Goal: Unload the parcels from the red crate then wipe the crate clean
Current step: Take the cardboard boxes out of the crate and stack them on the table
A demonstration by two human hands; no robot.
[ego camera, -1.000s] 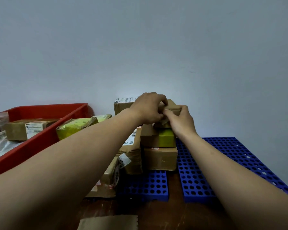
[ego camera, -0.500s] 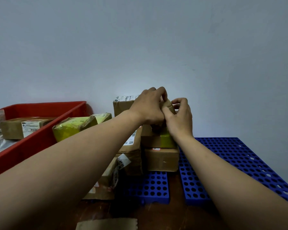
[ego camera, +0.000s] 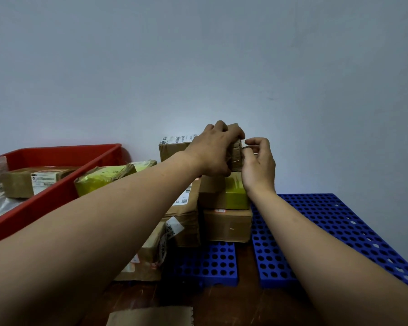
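Nearest: a flat brown card sheet (ego camera: 151, 316) on the dark tabletop (ego camera: 222, 307). Behind it are two blue perforated panels (ego camera: 339, 231), side by side.

Middle: a stack of unloaded parcels (ego camera: 226, 224) stands partly on the panels, against the wall. The red crate (ego camera: 57, 198) is to the left and not yet empty. A labelled brown box (ego camera: 33, 182) and some clear bags lie inside it. A yellow-taped parcel (ego camera: 104, 177) leans at its right rim.

Top of stack: the small parcel (ego camera: 236, 156), brown and taped, sits on the yellow-and-brown box below. The left hand (ego camera: 212, 151) is curled over it from the left with its fingers wrapped round. The right hand (ego camera: 259, 165) has thumb and forefinger bent in and seems to pinch the right edge.

Judgement: light and stiff cardboard, with tape that may be slick. Best held by opposite side faces, not the tape. The stack is uneven, so set it flat and release gently.
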